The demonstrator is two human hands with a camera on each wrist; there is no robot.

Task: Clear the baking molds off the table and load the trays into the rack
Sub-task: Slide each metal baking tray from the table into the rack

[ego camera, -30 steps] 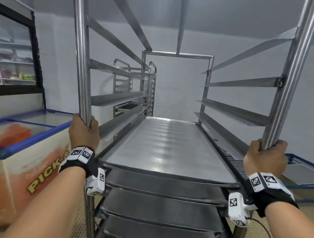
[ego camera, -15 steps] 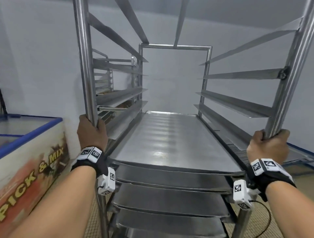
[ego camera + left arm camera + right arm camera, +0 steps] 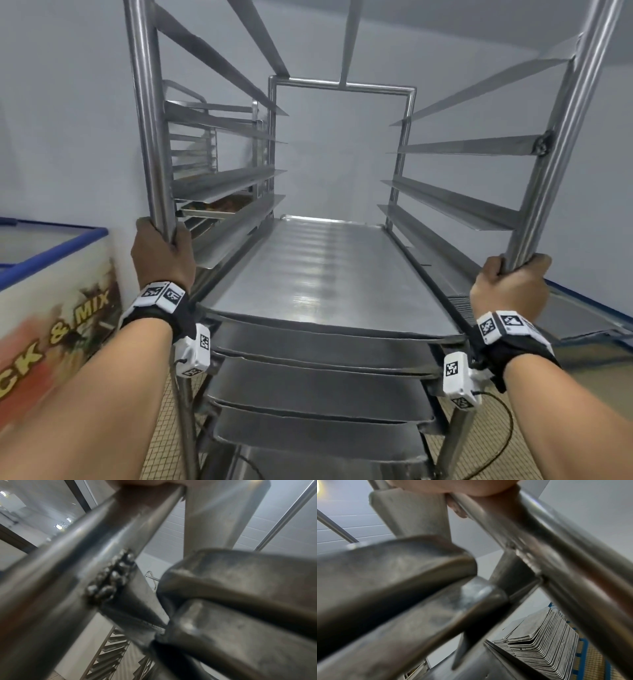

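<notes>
Rack (image 3: 150, 137) has rolled forward; both hands still grip its posts.

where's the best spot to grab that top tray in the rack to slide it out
Likely the top tray's near short edge, taken from the open front where the person stands. That rim pokes out past the rack's rails, and the side rails box in its long edges. The left hand and right hand grip the front posts.

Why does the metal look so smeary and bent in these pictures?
Head view: the wide lens splays the rack posts outward, light glares off the top tray, and the freezer lettering is motion-blurred. Left wrist view: the post is too close to focus. Right wrist view: the tray edge is equally soft.
</notes>
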